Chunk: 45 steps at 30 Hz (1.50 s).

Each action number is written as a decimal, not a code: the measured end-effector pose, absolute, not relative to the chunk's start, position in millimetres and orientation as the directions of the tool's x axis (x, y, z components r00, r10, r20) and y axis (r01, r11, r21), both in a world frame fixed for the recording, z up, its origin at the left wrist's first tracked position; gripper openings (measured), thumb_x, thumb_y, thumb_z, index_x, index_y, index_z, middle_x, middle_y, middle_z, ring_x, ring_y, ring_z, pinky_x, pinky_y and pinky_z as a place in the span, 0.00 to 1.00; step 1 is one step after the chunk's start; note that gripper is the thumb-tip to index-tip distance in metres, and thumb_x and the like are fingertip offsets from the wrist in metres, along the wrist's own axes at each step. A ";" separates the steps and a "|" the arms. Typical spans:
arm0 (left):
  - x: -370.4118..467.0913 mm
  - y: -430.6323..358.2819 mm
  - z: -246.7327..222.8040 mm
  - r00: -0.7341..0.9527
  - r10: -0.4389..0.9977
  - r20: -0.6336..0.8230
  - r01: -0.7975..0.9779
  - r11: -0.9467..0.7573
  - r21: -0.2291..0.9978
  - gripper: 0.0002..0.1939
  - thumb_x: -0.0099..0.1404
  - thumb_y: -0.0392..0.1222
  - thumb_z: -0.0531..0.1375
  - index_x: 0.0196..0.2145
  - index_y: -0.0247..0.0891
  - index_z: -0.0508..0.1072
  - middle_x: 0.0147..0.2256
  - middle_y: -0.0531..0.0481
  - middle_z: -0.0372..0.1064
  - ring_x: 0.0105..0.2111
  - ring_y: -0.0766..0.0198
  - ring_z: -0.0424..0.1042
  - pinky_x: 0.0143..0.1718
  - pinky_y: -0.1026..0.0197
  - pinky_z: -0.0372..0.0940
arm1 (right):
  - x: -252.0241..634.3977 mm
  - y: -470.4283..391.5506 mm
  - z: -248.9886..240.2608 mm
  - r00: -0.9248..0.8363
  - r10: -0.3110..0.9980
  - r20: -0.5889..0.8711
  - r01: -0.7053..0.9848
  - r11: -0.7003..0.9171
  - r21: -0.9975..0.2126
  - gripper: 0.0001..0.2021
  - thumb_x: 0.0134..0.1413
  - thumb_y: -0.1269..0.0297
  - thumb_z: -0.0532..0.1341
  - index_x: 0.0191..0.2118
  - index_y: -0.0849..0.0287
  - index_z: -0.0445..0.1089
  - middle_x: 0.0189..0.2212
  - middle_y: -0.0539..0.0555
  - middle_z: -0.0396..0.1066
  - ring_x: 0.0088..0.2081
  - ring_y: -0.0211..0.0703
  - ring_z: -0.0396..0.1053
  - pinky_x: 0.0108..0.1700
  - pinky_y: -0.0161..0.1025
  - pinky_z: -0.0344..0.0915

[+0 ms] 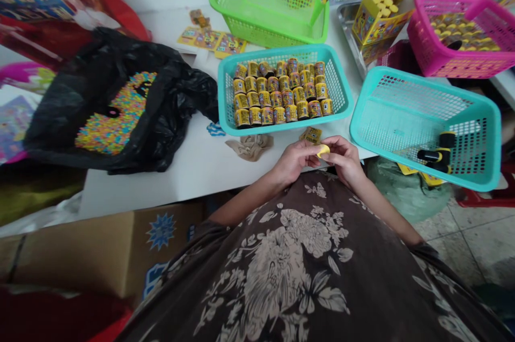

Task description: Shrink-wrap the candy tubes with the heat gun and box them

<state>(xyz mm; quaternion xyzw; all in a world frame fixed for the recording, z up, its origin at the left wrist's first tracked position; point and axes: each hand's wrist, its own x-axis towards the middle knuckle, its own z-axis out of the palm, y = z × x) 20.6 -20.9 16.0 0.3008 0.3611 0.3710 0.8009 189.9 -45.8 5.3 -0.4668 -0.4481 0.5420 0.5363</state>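
Left grip (298,158) and right grip (344,157) meet at the near edge of the counter (193,165), just in front of the wearer's floral shirt (298,256). Both close on one small yellow disc (323,150), thumbs and fingertips pressed to it from either side. Whatever lies behind the fingers is hidden.

Just beyond the left grip: a small yellow packet (311,134), flat on the counter. Left of that grip, a crumpled beige cloth (252,147); further left, a blue-and-white scrap (216,128).

Straight ahead of the grips, a turquoise basket (281,129) with rows of small yellow-labelled tubs (266,116), most upright, a few tilted. Behind it, a green basket (261,9); printed yellow cards (229,44) lie to that basket's left.

To the right of the right grip, a second turquoise basket (394,90), a few black tubs (442,154) gathered at its near right end, some on their sides. Beyond it, a pink basket (426,58) of yellow-topped pieces, and left of that a yellow display box (366,20) holding more.

Well left of the left grip, a black plastic bag (177,84) gapes around many-coloured beads (108,127).
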 end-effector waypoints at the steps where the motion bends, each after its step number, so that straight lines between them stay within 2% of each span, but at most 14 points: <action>1: 20.2 -20.5 16.4 0.480 0.804 -0.351 -0.382 0.552 0.741 0.15 0.58 0.49 0.76 0.33 0.38 0.77 0.29 0.50 0.76 0.28 0.63 0.74 0.34 0.58 0.67 | 191.2 -46.7 5.1 0.022 0.999 0.034 -0.123 0.037 -0.992 0.20 0.41 0.54 0.79 0.40 0.53 0.77 0.31 0.47 0.75 0.30 0.39 0.68 0.31 0.38 0.66; 4: 18.3 -18.2 17.7 0.546 0.756 -0.360 -0.369 0.603 0.707 0.22 0.63 0.61 0.72 0.37 0.38 0.79 0.32 0.47 0.78 0.29 0.61 0.76 0.31 0.60 0.67 | 195.8 -49.3 7.1 0.039 0.958 0.285 0.076 0.281 -0.957 0.18 0.47 0.56 0.78 0.43 0.52 0.77 0.33 0.47 0.74 0.31 0.40 0.70 0.31 0.38 0.68; 6: 17.3 -17.5 18.6 0.575 0.730 -0.369 -0.349 0.627 0.697 0.24 0.63 0.65 0.71 0.37 0.38 0.80 0.31 0.48 0.78 0.27 0.63 0.75 0.29 0.61 0.66 | 198.3 -50.8 9.4 -0.006 0.881 0.474 0.246 0.460 -0.853 0.16 0.52 0.59 0.77 0.46 0.51 0.78 0.35 0.49 0.75 0.31 0.40 0.70 0.30 0.38 0.67; 8: 17.1 -18.3 20.3 0.574 0.734 -0.362 -0.361 0.624 0.693 0.22 0.62 0.61 0.74 0.36 0.39 0.80 0.31 0.49 0.78 0.28 0.64 0.74 0.30 0.62 0.67 | 199.7 -52.2 11.0 -0.077 0.792 0.606 0.384 0.585 -0.714 0.14 0.57 0.61 0.74 0.49 0.50 0.79 0.40 0.52 0.77 0.35 0.43 0.72 0.33 0.41 0.71; 10: 18.0 -20.0 23.2 0.547 0.760 -0.351 -0.405 0.607 0.684 0.17 0.61 0.54 0.76 0.37 0.39 0.81 0.33 0.50 0.79 0.30 0.65 0.75 0.34 0.63 0.69 | 200.3 -53.7 10.8 -0.106 0.747 0.656 0.476 0.618 -0.626 0.14 0.61 0.60 0.73 0.52 0.49 0.79 0.46 0.55 0.78 0.39 0.46 0.74 0.37 0.44 0.75; 12: 19.9 -21.9 27.1 0.511 0.787 -0.345 -0.450 0.587 0.673 0.14 0.60 0.49 0.77 0.37 0.39 0.81 0.35 0.50 0.79 0.33 0.65 0.76 0.38 0.62 0.69 | 200.6 -55.3 8.4 -0.082 0.737 0.671 0.526 0.604 -0.599 0.15 0.62 0.58 0.73 0.54 0.49 0.79 0.47 0.56 0.77 0.40 0.47 0.75 0.38 0.46 0.76; 15: 24.0 -24.8 32.7 0.488 0.803 -0.343 -0.483 0.576 0.660 0.12 0.61 0.46 0.76 0.34 0.38 0.80 0.35 0.51 0.79 0.35 0.64 0.76 0.40 0.61 0.69 | 200.5 -57.5 2.9 -0.054 0.741 0.670 0.562 0.577 -0.593 0.14 0.66 0.55 0.70 0.55 0.48 0.79 0.42 0.55 0.76 0.38 0.47 0.74 0.35 0.45 0.76; 21: 30.9 -28.1 33.7 0.405 0.816 -0.412 -0.511 0.576 0.638 0.11 0.61 0.39 0.76 0.30 0.37 0.77 0.31 0.53 0.75 0.31 0.67 0.72 0.38 0.62 0.67 | 198.2 -57.1 -2.0 -0.062 0.781 0.621 0.588 0.531 -0.609 0.11 0.71 0.52 0.65 0.48 0.50 0.81 0.35 0.55 0.76 0.34 0.47 0.73 0.36 0.47 0.75; 27: 32.0 -22.2 30.4 0.444 0.788 -0.426 -0.492 0.612 0.619 0.12 0.67 0.50 0.72 0.36 0.39 0.79 0.33 0.51 0.76 0.31 0.65 0.73 0.35 0.61 0.68 | 200.5 -54.7 -1.8 -0.087 0.780 0.620 0.549 0.557 -0.623 0.09 0.70 0.56 0.66 0.51 0.49 0.81 0.37 0.55 0.77 0.37 0.48 0.75 0.40 0.49 0.76; 31: 32.7 -19.8 31.3 0.412 0.806 -0.424 -0.493 0.589 0.641 0.10 0.68 0.47 0.72 0.39 0.39 0.81 0.35 0.50 0.78 0.33 0.64 0.75 0.35 0.62 0.68 | 200.0 -55.7 -4.7 -0.078 0.756 0.650 0.573 0.567 -0.592 0.13 0.70 0.57 0.68 0.56 0.49 0.80 0.37 0.55 0.78 0.37 0.49 0.75 0.41 0.48 0.76; 34: 34.7 -20.0 32.1 0.445 0.782 -0.437 -0.487 0.620 0.615 0.12 0.69 0.50 0.71 0.41 0.39 0.81 0.36 0.50 0.79 0.34 0.63 0.77 0.37 0.61 0.69 | 199.3 -55.5 -7.5 -0.040 0.754 0.656 0.590 0.547 -0.593 0.18 0.70 0.56 0.68 0.61 0.49 0.78 0.39 0.56 0.78 0.38 0.50 0.75 0.41 0.48 0.75; 37: 36.9 -20.0 31.6 0.462 0.757 -0.462 -0.501 0.652 0.569 0.14 0.70 0.53 0.71 0.40 0.39 0.80 0.35 0.51 0.79 0.31 0.66 0.74 0.36 0.62 0.69 | 199.4 -54.1 -10.2 -0.063 0.733 0.677 0.633 0.554 -0.540 0.16 0.71 0.56 0.67 0.59 0.50 0.79 0.41 0.58 0.79 0.40 0.51 0.75 0.42 0.49 0.75; 41: 38.7 -20.3 29.3 0.433 0.774 -0.462 -0.525 0.633 0.569 0.13 0.67 0.50 0.73 0.38 0.38 0.80 0.35 0.52 0.78 0.30 0.68 0.73 0.35 0.63 0.68 | 201.1 -52.5 -13.1 -0.108 0.714 0.692 0.689 0.555 -0.465 0.14 0.71 0.57 0.66 0.57 0.49 0.81 0.40 0.58 0.80 0.39 0.51 0.75 0.42 0.50 0.75; 45: 38.2 -21.1 28.3 0.427 0.768 -0.478 -0.512 0.641 0.572 0.14 0.67 0.50 0.73 0.37 0.38 0.79 0.32 0.52 0.76 0.29 0.67 0.72 0.34 0.63 0.68 | 204.5 -52.0 -13.8 -0.187 0.666 0.722 0.682 0.617 -0.393 0.13 0.71 0.62 0.65 0.56 0.48 0.81 0.37 0.56 0.79 0.37 0.49 0.73 0.39 0.47 0.71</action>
